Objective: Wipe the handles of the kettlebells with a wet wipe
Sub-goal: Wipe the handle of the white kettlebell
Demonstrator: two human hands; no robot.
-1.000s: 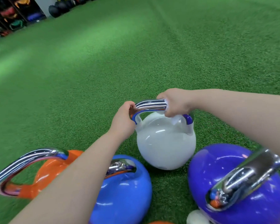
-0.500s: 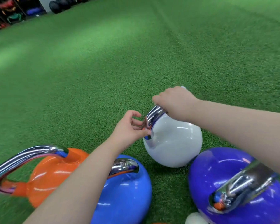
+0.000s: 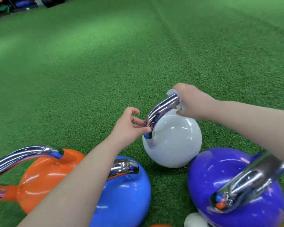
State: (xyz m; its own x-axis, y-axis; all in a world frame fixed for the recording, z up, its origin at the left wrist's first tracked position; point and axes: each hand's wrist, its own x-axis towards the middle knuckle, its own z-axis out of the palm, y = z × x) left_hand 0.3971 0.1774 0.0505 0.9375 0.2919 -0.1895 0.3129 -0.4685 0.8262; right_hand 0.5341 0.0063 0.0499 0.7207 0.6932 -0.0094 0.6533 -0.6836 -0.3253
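Grey kettlebell [image 3: 172, 141] in the middle of the green turf [image 3: 105, 71], tipped over to the far side. Right hand [image 3: 192, 102] wrapped tight round the shiny handle [image 3: 164, 104], wet wipe [image 3: 179, 102] squashed under the fingers. Left hand [image 3: 128, 126] near the handle's low end, fingers loose and apart, holding nothing. Could roll into the purple kettlebell [image 3: 220, 185] if let go.
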